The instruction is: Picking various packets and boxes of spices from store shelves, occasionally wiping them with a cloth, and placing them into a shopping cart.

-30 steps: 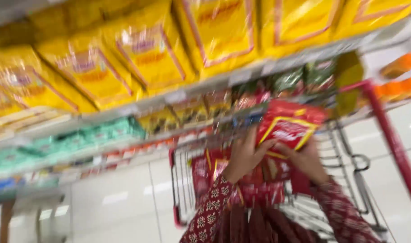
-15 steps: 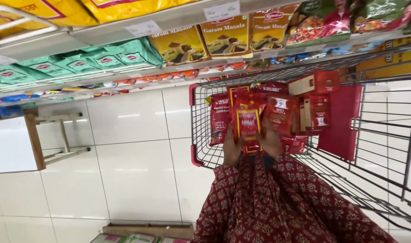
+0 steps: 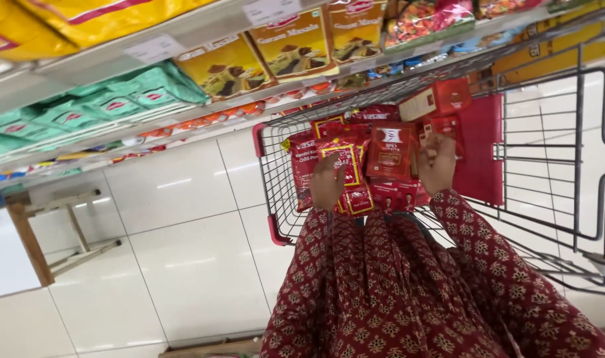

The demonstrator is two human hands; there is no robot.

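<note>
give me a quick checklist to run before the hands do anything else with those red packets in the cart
1. Left hand in contact with the red packets: ok, it rests on the pile at the cart's near end.
2. Right hand placed: ok, it lies on the packets beside the red box.
3. Firm grip on any one packet: cannot tell, fingers lie spread over the pile rather than closed.
4. Packets inside the wire cart: ok, none hangs over the rim.
5. Red box steady: cannot tell, it lies tilted on top of the pile.
6. Floor beside the cart free of dropped goods: ok.
</note>
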